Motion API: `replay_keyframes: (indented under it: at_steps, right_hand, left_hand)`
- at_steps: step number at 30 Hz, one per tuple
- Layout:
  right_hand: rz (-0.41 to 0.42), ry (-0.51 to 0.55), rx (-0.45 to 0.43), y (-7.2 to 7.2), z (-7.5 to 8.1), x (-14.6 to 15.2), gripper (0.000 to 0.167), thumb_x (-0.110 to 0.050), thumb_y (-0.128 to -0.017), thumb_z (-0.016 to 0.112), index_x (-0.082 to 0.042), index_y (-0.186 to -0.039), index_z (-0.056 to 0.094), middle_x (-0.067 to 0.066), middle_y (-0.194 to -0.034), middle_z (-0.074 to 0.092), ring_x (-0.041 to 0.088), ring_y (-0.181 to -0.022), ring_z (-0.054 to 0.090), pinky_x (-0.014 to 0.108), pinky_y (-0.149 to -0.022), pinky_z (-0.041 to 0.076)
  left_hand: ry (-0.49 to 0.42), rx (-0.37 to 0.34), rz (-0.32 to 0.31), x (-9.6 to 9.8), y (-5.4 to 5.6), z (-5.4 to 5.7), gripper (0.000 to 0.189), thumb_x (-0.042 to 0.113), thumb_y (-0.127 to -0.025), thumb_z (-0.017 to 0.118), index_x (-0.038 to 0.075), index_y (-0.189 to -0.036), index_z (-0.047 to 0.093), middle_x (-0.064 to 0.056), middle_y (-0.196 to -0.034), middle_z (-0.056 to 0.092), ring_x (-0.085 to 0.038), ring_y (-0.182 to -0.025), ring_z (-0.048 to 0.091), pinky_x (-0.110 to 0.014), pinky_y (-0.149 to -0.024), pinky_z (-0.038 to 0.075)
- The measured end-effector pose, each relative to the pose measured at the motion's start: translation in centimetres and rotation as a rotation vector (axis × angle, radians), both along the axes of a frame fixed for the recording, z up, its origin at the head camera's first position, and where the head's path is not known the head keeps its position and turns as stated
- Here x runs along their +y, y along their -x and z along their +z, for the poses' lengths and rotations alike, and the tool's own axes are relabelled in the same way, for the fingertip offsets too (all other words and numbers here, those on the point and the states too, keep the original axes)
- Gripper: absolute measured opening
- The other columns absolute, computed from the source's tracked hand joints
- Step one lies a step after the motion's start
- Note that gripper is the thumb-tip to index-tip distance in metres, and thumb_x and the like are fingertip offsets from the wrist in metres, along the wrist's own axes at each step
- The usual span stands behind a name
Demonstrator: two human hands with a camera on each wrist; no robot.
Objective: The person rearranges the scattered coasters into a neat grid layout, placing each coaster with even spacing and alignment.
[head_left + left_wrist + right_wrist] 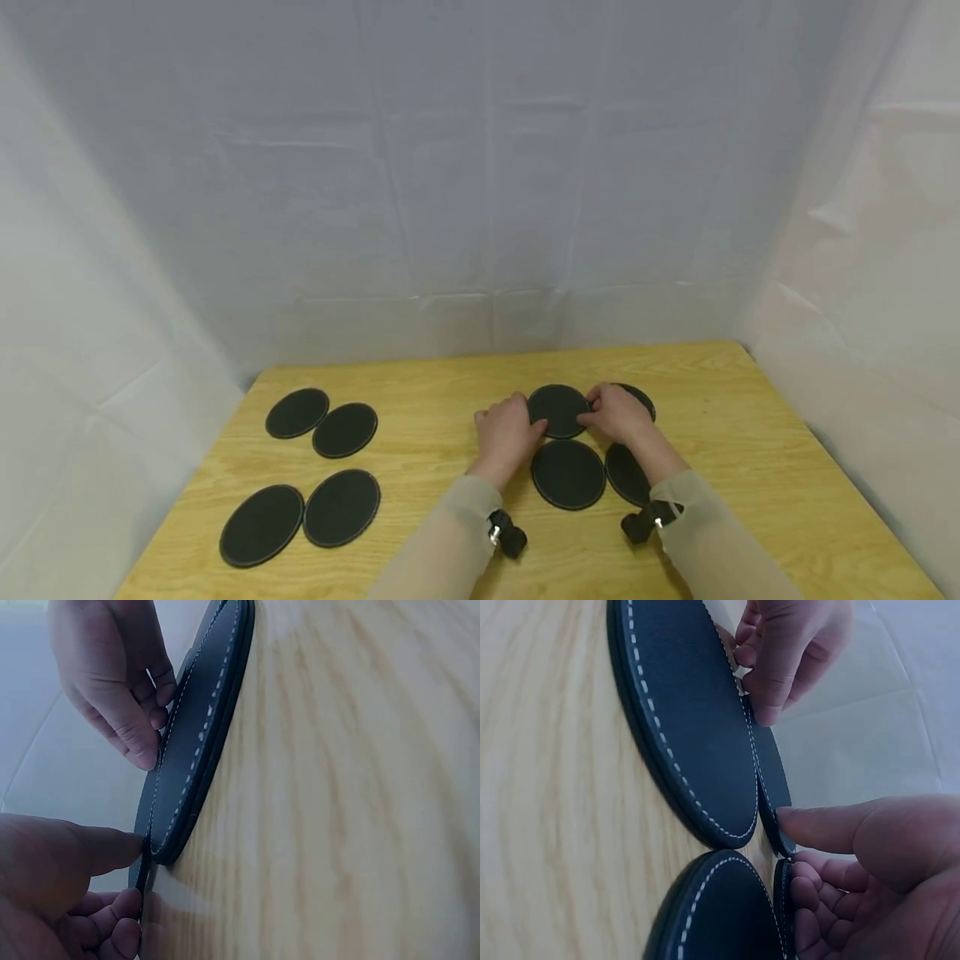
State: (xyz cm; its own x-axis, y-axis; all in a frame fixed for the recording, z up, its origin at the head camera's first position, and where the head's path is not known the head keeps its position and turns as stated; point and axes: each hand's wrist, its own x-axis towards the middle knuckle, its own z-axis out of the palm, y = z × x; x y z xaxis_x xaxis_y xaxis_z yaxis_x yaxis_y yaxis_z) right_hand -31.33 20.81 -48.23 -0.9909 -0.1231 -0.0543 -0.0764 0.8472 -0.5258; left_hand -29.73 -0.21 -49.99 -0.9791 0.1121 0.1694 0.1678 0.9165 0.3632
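A round black coaster with pale edge stitching (pixel 557 408) lies flat on the wooden table between both hands. My left hand (pixel 506 435) grips its left rim, thumb over the top face and fingers at the edge. On the opposite rim my right hand (pixel 619 413) pinches it, thumb on top and fingers curled at the side. Just nearer to me lies a second coaster (pixel 694 727), its stitching clear in the right wrist view. A third coaster (pixel 626 477) is partly covered by the right forearm, and a fourth (pixel 639 398) shows behind the right hand.
On the table's left side lie several more black coasters, a far pair (pixel 298 413) and a near pair (pixel 262 527). The wooden tabletop (pixel 442 392) has white sheeting (pixel 480 208) behind it and along both sides. A dark wrist device (pixel 507 533) sits at each cuff.
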Motion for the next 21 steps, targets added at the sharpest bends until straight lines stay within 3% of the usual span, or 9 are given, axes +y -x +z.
replay_keyframes:
  at_steps: [5,9,21]
  right_hand:
    - [-0.001,-0.005,0.021,0.2,-0.8,-0.1,0.044,-0.025,-0.1,0.082,0.006,-0.129,0.07,0.017,-0.111,0.072,0.034,-0.103,0.07,0.051,-0.093,0.056]
    - [-0.016,0.004,-0.003,-0.5,0.1,-0.7,0.042,-0.02,-0.1,0.082,0.006,-0.131,0.07,0.016,-0.111,0.072,0.034,-0.105,0.07,0.054,-0.096,0.056]
    - [-0.018,-0.003,0.007,-0.5,-0.1,-1.1,0.042,-0.016,-0.1,0.083,0.006,-0.132,0.069,0.012,-0.108,0.068,0.029,-0.097,0.066,0.052,-0.093,0.055]
  left_hand:
    - [0.003,-0.006,-0.005,-0.1,0.0,0.0,0.043,0.041,-0.1,0.084,0.005,-0.12,0.074,-0.013,-0.108,0.078,-0.035,-0.099,0.074,-0.055,-0.092,0.047]
    - [-0.005,-0.022,-0.009,-0.2,-0.1,0.1,0.044,0.04,-0.1,0.083,0.004,-0.123,0.074,-0.013,-0.109,0.078,-0.035,-0.101,0.074,-0.055,-0.093,0.047]
    - [-0.008,-0.046,-0.004,-0.5,0.0,0.1,0.044,0.04,-0.101,0.082,0.004,-0.126,0.074,-0.013,-0.112,0.078,-0.035,-0.103,0.074,-0.055,-0.096,0.046]
